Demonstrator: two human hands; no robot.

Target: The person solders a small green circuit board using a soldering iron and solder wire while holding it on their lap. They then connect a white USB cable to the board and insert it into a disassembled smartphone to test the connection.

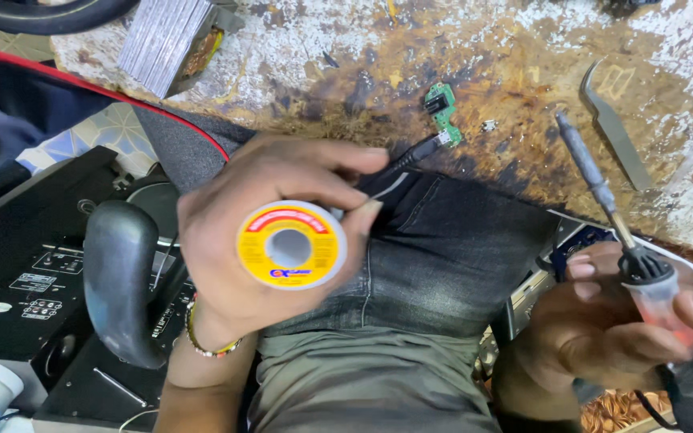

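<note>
A: What's on the counter (523, 48)? It's pretty scorched and stained.

B: Biggest first: a black speaker box (26, 265) sits at 9 o'clock. The left hand (270, 232) is wrapped around a solder spool (290, 245) with a yellow label, near centre. The right hand (611, 329) at 4 o'clock grips a soldering iron (603, 196), tip pointing to 12. Curved metal tweezers (615, 128) lie at 2, and a small green circuit board (443, 112) sits at 12, plugged into a black cable.

Scorched, paint-flecked workbench (523, 48); patterned floor tiles (98, 136).
</note>
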